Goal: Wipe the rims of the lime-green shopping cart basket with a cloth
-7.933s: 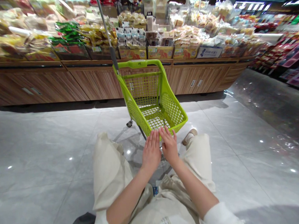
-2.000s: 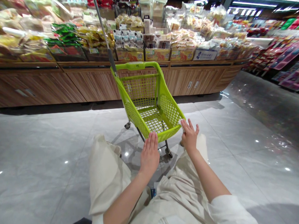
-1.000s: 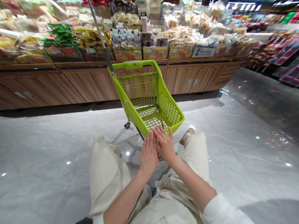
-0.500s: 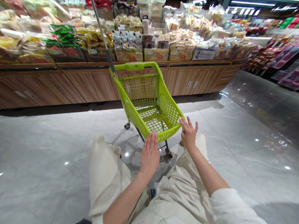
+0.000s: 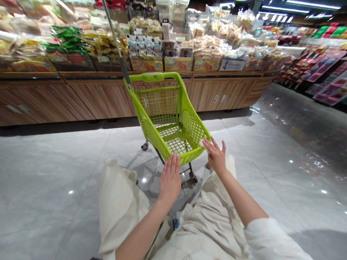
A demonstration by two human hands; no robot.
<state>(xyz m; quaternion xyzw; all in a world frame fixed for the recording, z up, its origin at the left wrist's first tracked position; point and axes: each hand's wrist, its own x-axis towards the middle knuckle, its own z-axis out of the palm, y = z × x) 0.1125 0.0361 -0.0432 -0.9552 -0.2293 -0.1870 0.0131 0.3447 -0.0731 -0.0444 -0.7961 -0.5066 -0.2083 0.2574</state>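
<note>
As left hand point(image 5: 169, 177) and right hand point(image 5: 216, 157) splay open, grips empty, beside lime-green shopping cart point(image 5: 189, 156) rim.

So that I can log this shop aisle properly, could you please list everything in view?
Shopping cart: one, lime green, on the floor straight ahead
Metal pole: one, silver, rising from the cart's far left corner
Display counter: one, wood-grain brown, behind the cart
Bagged snacks: many, mostly yellow, green and cream, heaped on the counter
Cardboard trays: several, orange-yellow, along the counter's front
Sign: one, blue and white, at the counter's front right
Pink packages: many, on shelving at far right
Floor tiles: many, glossy grey, underfoot
Left hand: one, open, at the cart's near rim
Right hand: one, open, by the cart's near right corner
</note>
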